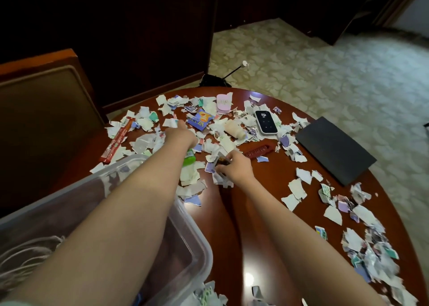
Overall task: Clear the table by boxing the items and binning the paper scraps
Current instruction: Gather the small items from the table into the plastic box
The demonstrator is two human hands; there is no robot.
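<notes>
Littering the round wooden table (267,185), paper scraps (297,188); right hand (234,166) pinches some, left hand's (183,132) grip unclear.

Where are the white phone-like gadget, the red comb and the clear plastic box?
White gadget (266,122), head view, on its dark screen.
Red comb (258,151), head view, middle of its toothed spine.
Clear plastic box (199,243), head view, on its right-hand rim.

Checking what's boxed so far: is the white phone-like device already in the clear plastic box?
No. The white device lies on the table among paper scraps, far from the clear box.
</notes>
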